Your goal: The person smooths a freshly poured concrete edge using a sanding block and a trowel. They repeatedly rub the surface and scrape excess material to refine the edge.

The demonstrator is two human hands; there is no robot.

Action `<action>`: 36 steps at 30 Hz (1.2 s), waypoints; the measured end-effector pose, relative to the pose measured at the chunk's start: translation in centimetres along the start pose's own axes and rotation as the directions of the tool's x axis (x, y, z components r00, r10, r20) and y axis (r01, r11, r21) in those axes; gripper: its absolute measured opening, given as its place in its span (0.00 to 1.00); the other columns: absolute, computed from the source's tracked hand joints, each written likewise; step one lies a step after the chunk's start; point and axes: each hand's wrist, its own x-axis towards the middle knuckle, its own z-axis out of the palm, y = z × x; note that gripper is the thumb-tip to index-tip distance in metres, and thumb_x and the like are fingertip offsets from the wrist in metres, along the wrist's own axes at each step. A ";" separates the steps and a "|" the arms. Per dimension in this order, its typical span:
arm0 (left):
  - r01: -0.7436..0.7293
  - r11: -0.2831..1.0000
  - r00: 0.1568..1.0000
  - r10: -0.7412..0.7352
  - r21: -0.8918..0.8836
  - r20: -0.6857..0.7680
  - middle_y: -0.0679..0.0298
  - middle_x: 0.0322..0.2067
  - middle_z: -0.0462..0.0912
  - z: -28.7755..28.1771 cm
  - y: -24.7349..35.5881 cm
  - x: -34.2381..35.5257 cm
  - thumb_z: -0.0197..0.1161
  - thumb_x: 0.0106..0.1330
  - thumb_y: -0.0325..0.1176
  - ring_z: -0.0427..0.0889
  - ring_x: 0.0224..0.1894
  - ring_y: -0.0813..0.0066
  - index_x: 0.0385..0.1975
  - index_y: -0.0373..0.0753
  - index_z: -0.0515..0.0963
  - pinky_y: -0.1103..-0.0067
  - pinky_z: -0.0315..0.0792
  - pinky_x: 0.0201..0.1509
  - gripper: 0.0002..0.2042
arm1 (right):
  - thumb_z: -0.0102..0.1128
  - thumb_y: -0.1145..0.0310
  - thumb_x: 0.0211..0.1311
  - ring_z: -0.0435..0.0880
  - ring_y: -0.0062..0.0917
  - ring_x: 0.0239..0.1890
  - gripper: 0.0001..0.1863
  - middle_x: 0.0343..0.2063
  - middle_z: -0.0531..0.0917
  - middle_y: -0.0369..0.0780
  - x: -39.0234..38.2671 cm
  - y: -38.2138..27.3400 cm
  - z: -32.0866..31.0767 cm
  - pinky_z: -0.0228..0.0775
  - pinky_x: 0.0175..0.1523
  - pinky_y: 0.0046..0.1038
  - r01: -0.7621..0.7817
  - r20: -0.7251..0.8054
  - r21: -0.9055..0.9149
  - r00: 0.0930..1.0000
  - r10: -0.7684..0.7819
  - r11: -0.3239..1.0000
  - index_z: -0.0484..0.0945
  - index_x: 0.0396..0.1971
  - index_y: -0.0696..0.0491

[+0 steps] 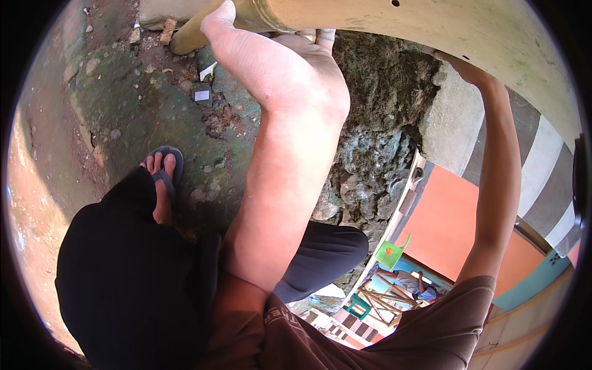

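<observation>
A thick yellow-tan bamboo pole runs across the top and bends down the right rim of the view. It has a ringed joint near my left hand and small dark holes further right. My left hand is closed on the pole from below, thumb to the left, the other fingers partly hidden behind it; a gold ring shows on one finger. Further along, my right hand grips the same pole at its lower edge, its fingertips hidden behind the bamboo.
Mossy ground with stones lies left, where a foot in a grey flip-flop stands. A rough stone wall edge drops between my arms. Beyond are an orange wall, a green chair and another person near wooden poles.
</observation>
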 end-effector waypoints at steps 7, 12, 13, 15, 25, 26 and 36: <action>-0.012 1.000 0.999 0.011 0.021 0.032 0.65 0.44 0.87 -0.2 -0.1 0.0 0.50 0.71 0.50 0.85 0.50 0.68 0.48 0.40 0.79 0.69 0.75 0.56 0.21 | 0.75 0.56 0.58 0.86 0.30 0.38 0.17 0.35 0.89 0.37 -2.2 3.4 -1.3 0.78 0.46 0.34 0.054 -0.076 0.104 0.996 -0.046 0.993 0.88 0.45 0.47; -0.012 0.999 0.977 0.005 0.032 0.213 0.63 0.47 0.87 -0.5 0.3 -1.1 0.49 0.71 0.50 0.83 0.53 0.67 0.49 0.40 0.79 0.68 0.73 0.59 0.21 | 0.75 0.56 0.59 0.86 0.29 0.36 0.16 0.33 0.89 0.36 -1.0 -0.4 0.1 0.78 0.44 0.32 0.003 0.016 0.050 1.000 -0.004 0.999 0.88 0.42 0.48; 0.003 0.999 0.974 -0.010 0.033 0.225 0.63 0.47 0.86 -0.2 0.5 -1.5 0.49 0.71 0.50 0.83 0.54 0.67 0.49 0.40 0.79 0.68 0.72 0.60 0.22 | 0.75 0.56 0.59 0.86 0.29 0.36 0.15 0.32 0.89 0.36 -1.1 -0.7 0.0 0.78 0.43 0.32 -0.004 0.030 0.064 1.000 0.002 0.998 0.88 0.42 0.48; 0.065 0.998 0.984 -0.067 0.018 0.168 0.63 0.48 0.86 0.3 0.7 -1.8 0.49 0.71 0.51 0.83 0.55 0.67 0.50 0.40 0.79 0.67 0.71 0.62 0.22 | 0.75 0.56 0.59 0.87 0.29 0.36 0.15 0.32 0.89 0.35 -1.3 0.5 -0.4 0.78 0.43 0.32 0.000 0.099 0.131 0.995 -0.013 0.991 0.88 0.41 0.49; 0.072 0.997 0.994 -0.075 0.036 0.074 0.64 0.48 0.86 0.9 0.6 -1.7 0.49 0.71 0.51 0.83 0.54 0.67 0.51 0.40 0.78 0.67 0.71 0.60 0.23 | 0.72 0.70 0.58 0.83 0.22 0.33 0.11 0.33 0.89 0.35 0.0 -1.1 0.4 0.76 0.40 0.29 -0.097 0.199 0.073 0.977 0.081 0.993 0.88 0.42 0.49; 0.088 0.996 0.993 -0.089 0.019 0.076 0.64 0.48 0.86 0.6 0.9 -1.2 0.49 0.71 0.51 0.83 0.54 0.67 0.51 0.40 0.78 0.67 0.71 0.59 0.22 | 0.72 0.70 0.59 0.83 0.22 0.33 0.11 0.34 0.89 0.35 0.0 -2.6 -1.5 0.76 0.41 0.29 -0.149 0.240 0.055 0.962 0.132 0.987 0.88 0.42 0.49; 0.071 0.986 0.966 -0.031 0.149 -0.257 0.65 0.46 0.86 4.1 -0.1 -1.8 0.50 0.70 0.51 0.83 0.53 0.68 0.49 0.41 0.79 0.67 0.72 0.56 0.22 | 0.72 0.65 0.59 0.86 0.26 0.35 0.15 0.33 0.89 0.40 -0.7 2.5 2.0 0.76 0.41 0.33 -0.010 0.167 0.121 0.986 -0.011 0.993 0.85 0.46 0.51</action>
